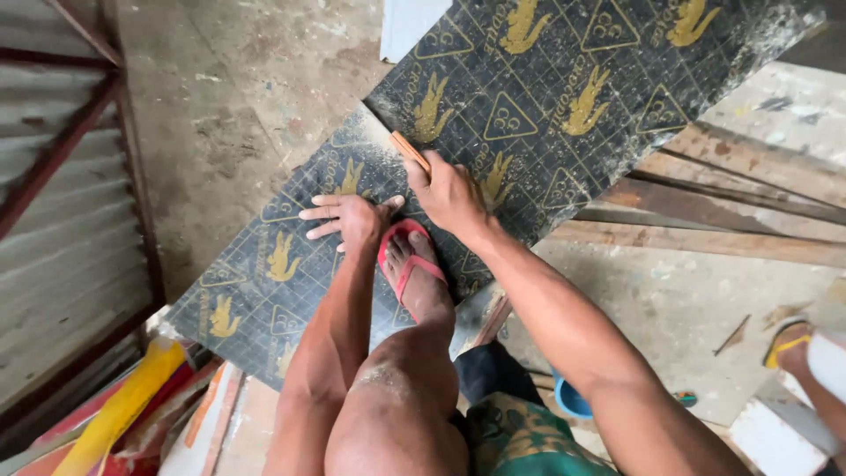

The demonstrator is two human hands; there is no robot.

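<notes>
**Hands and foot pinning a printed plywood sheet**

Overall, the largest item is a black film-faced plywood sheet (pixel 546 97) printed with gold emblems and triangles; it runs diagonally from lower left to upper right, raised over a concrete floor (pixel 238 97). Pale sawdust lies on its surface along a line near the hands.

Corrugated metal wall (pixel 62 220), with rust-red framing, at the left edge.

Weathered timber planks (pixel 731 194) lie side by side under the sheet's right side.

Person's leg comes up the middle of the view; the foot, in a red flip-flop (pixel 407 256), is planted on the sheet between the two hands.

Left hand (pixel 348 220): not holding anything, fingers spread, palm flat on the sheet, just beside the foot.

Right hand (pixel 449 196): closed around a slim wooden handle (pixel 410 150) that sticks out past the knuckles toward upper left, over the sheet. Its working end is hidden; I cannot tell which tool it is.

Blue container (pixel 571 401) low between leg and right forearm, mostly hidden.

Another person's foot in a yellow sandal (pixel 787 345) at the right edge, well apart from the sheet.
</notes>
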